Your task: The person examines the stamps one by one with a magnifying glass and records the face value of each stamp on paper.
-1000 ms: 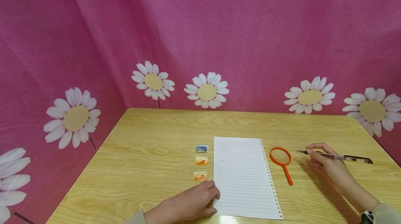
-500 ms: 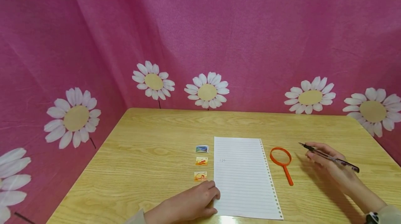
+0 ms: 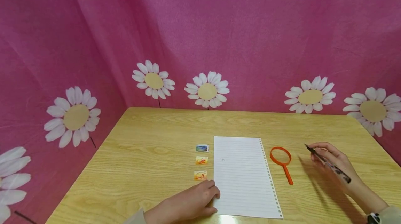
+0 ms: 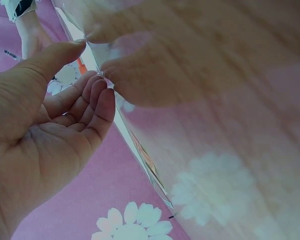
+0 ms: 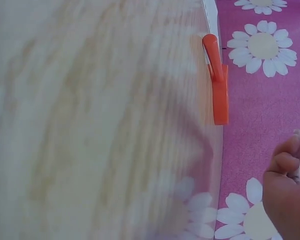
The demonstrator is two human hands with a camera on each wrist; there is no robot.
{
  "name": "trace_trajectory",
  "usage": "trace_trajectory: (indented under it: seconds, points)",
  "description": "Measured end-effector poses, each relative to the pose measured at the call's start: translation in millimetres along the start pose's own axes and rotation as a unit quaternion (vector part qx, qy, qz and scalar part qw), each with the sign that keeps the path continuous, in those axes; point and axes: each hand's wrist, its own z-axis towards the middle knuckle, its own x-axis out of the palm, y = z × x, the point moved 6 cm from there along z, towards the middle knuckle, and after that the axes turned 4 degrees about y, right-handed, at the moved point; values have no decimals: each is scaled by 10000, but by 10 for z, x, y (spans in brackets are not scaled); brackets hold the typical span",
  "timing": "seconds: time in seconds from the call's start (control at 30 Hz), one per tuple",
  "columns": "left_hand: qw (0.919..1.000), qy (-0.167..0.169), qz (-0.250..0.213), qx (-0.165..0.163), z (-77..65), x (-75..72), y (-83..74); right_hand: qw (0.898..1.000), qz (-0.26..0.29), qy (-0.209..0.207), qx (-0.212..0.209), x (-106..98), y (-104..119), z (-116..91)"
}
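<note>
A lined sheet of paper (image 3: 244, 178) with punched holes along its right edge lies on the table, a small pencil-like "120" written on it. My left hand (image 3: 195, 199) rests at the sheet's lower left edge, its fingertips touching down there; in the left wrist view the hand (image 4: 55, 110) shows loosely bent fingers. My right hand (image 3: 335, 165) holds a pen (image 3: 329, 164) above the table, tip pointing up and left. In the right wrist view, the right hand (image 5: 290, 185) shows at the edge with only a dark bit of the pen visible.
An orange magnifying glass (image 3: 287, 172) lies between the paper and my right hand. Three stamps, one blue (image 3: 202, 148), one yellow (image 3: 202, 160) and one orange-yellow (image 3: 200, 175), form a column left of the paper. A pink flowered curtain (image 3: 250, 43) stands behind the table (image 3: 141, 168).
The pen has turned in my right hand, its back end swinging from the right downward toward me. That hand has shifted slightly right. My left hand and the paper stay put.
</note>
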Motion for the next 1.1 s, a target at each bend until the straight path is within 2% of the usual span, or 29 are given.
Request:
trace_trajectory:
  seconds: [0.1, 0.13, 0.2, 0.33, 0.4, 0.47, 0.63, 0.8, 0.93, 1.1]
  points:
    - [9999, 78, -51, -52, -6, 6, 8, 9959, -819, -327, 218, -42, -12, 5]
    - [9999, 90, -64, -62, -10, 7, 10, 9882, -1433, -432, 319, -58, -8, 12]
    - [9999, 119, -90, -74, -16, 13, 14, 9635, -2609, -427, 429, -63, -8, 33]
    - [9999, 106, -82, -53, -24, 21, 17, 8891, -4544, -170, 521, -46, -10, 110]
    - [9999, 90, -72, -33, -22, 23, 18, 8643, -5005, 7, 504, -31, -28, 150]
    - [10000, 81, -52, -18, -23, 22, 18, 8455, -5316, 127, 493, -23, -53, 190]
    - [10000, 52, -1, 29, -29, 6, 14, 8124, -5811, 456, 180, 2, -121, 262]
    - [9999, -32, 101, 129, -33, -18, -2, 7860, -6140, 645, -335, 40, -154, 291]
    - [9998, -34, 155, 121, -24, -23, -7, 7761, -6255, 652, -458, 51, -176, 304]
    - [9998, -11, 179, 100, -15, -12, 3, 7662, -6384, 613, -401, 50, -202, 315]
